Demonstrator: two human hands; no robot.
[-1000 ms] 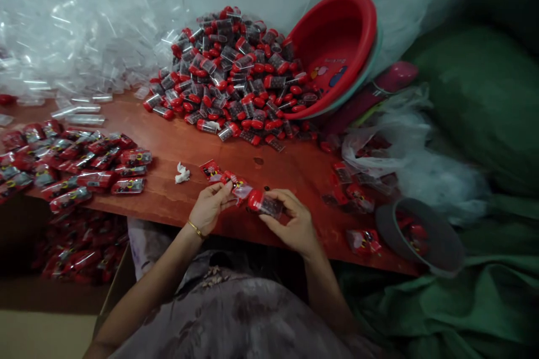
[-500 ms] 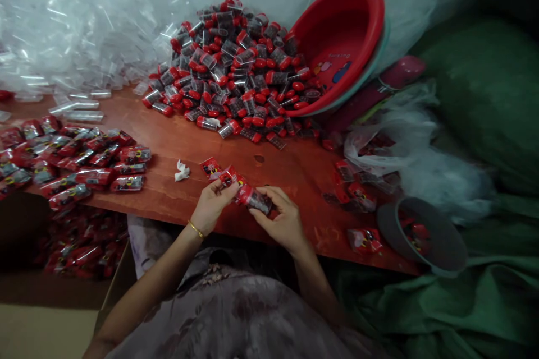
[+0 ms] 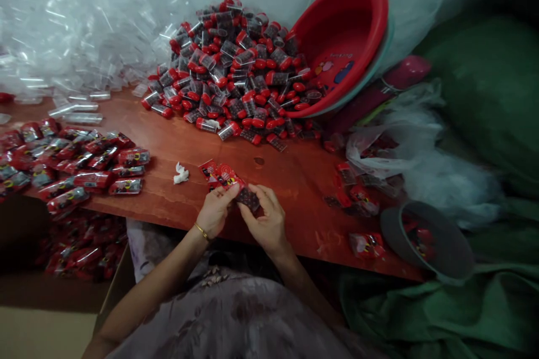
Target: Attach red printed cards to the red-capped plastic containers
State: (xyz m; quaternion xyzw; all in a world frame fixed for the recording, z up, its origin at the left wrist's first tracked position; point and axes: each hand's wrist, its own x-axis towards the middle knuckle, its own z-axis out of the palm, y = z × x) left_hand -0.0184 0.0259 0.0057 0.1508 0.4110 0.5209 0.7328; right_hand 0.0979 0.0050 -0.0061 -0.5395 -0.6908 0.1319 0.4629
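Observation:
My left hand point(image 3: 214, 212) pinches a red printed packet point(image 3: 226, 174) between thumb and fingers, over the near edge of the table. My right hand point(image 3: 268, 223) is closed round a small clear container with dark, dotted contents point(image 3: 248, 198), its one end against the packet. Whether the container sits inside the packet's mouth I cannot make out. Another red printed packet point(image 3: 208, 170) lies on the table just beyond my left fingers. A crumpled white scrap point(image 3: 181, 173) rests to the left of my hands.
Beyond my hands rises a heap of clear containers with red caps point(image 3: 236, 76), beside a tilted red basin point(image 3: 337, 28). Finished-looking red packets point(image 3: 92, 162) are piled at left, with clear plastic sleeves point(image 3: 84, 28) behind. At right stand a grey bowl point(image 3: 391, 230) and a plastic bag point(image 3: 446, 174).
My right hand has moved left, closer to my left hand, with the dark-filled container. The red packet now lies flatter and shows more of its printed face.

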